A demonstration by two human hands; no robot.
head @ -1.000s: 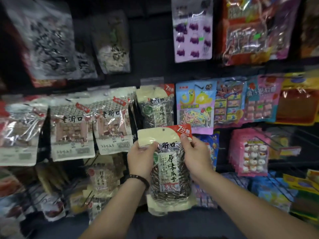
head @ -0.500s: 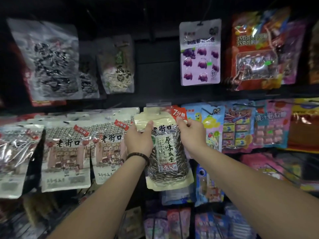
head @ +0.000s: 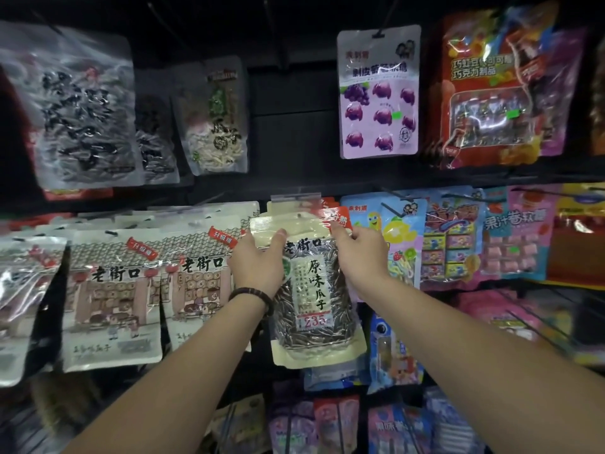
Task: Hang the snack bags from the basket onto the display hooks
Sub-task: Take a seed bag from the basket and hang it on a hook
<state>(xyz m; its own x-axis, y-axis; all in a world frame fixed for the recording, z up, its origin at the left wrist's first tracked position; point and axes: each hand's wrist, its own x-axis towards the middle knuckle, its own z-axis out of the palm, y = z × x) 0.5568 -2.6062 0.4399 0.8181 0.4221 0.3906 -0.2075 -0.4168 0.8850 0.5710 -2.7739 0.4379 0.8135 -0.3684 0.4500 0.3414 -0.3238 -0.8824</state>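
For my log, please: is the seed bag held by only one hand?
No, left hand and right hand both grip the seed bag near its top.

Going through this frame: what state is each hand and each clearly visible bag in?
left hand: grips the top left edge of the sunflower seed bag, thumb in front.
right hand: pinches the bag's top right corner.
sunflower seed bag: upright, sealed, raised to hook height; cannot tell whether it is on the hook.
grape candy bag: hanging from a hook, upper row.
cream bags: hanging in rows, left of the hands.
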